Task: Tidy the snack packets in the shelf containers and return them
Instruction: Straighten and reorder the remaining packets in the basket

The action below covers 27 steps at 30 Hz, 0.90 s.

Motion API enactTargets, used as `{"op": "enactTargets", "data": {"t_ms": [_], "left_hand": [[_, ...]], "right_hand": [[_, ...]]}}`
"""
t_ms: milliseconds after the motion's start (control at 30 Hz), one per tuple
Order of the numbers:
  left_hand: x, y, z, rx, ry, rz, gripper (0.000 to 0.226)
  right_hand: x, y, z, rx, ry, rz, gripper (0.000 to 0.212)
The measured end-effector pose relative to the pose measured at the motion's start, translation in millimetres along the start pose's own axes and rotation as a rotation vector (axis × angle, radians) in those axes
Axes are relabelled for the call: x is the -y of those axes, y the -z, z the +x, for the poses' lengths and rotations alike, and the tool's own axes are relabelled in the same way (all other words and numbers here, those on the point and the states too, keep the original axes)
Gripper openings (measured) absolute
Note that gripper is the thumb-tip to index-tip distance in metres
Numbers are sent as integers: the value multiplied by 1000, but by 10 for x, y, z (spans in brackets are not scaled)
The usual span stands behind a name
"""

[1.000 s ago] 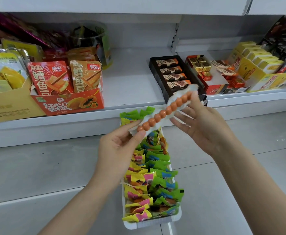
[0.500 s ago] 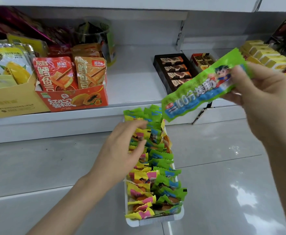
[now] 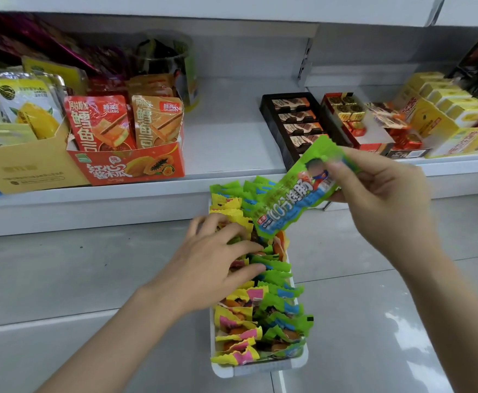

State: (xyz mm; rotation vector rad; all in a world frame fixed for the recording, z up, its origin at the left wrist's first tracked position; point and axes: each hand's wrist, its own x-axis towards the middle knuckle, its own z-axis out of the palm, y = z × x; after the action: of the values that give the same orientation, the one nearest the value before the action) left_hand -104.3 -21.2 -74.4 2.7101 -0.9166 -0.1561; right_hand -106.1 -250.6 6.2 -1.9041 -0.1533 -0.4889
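A long white container [image 3: 260,368] lies on the grey floor, packed with two rows of snack packets [image 3: 269,304], yellow-pink on the left and green-blue on the right. My left hand [image 3: 218,265] rests on the packets near the container's far end, fingers spread and pressing among them. My right hand [image 3: 379,199] pinches the top end of a green and blue sausage packet [image 3: 291,191], held slanted in the air just above the container's far end.
A white shelf [image 3: 226,137] runs across the back. On it stand a yellow carton [image 3: 28,168] and an orange papaya carton [image 3: 135,165] at left, a black chocolate tray [image 3: 294,123] in the middle, red and yellow boxes [image 3: 444,120] at right.
The packet went from its clear back side, held by both hands, to its green front in my right hand alone. It then came down toward the container. My left hand dropped onto the packets.
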Motion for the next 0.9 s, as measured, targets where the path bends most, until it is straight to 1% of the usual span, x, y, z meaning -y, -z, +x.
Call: {"op": "enactTargets", "data": {"t_ms": [133,233,300,400,467,533,600,700,733,800,833,900], "left_hand": [[4,-4,-70,17,-10,-9,65],[6,6,-72,20,-15,-13,65],[0,5,-68,20,-18,-15,64],[-17,1,-68,14,-16,-24,61],[-11,1,-67,0,-13,-38,60],[-5,4,-60,-2,-16,-41,60],[0,7,-48,-3,-17,-38,60],[11,-8,-45,7,2,-53,56],[22,-13,-45,16,11,-69,52],[55,-11,-32,37,16,-87,46],[69,-8,-25,44,13,-87,45],[95,2,-32,44,5,-85,47]], "right_hand": [[-122,-133,-82,53,-43,-97,33],[-178,-118,-118,112,-43,-239,22],[-167,-83,-116,152,-29,-328,19],[-53,-27,-67,172,139,-530,16],[22,-14,-23,182,261,-576,19],[13,-62,-14,212,289,-580,20],[-86,-191,-54,271,223,-587,18],[-282,-412,-174,468,-38,-621,18],[-347,-444,-211,477,-106,-642,18],[-424,-454,-252,402,-174,-680,14],[-436,-452,-255,363,-172,-702,14],[-427,-467,-243,352,-148,-735,12]]}}
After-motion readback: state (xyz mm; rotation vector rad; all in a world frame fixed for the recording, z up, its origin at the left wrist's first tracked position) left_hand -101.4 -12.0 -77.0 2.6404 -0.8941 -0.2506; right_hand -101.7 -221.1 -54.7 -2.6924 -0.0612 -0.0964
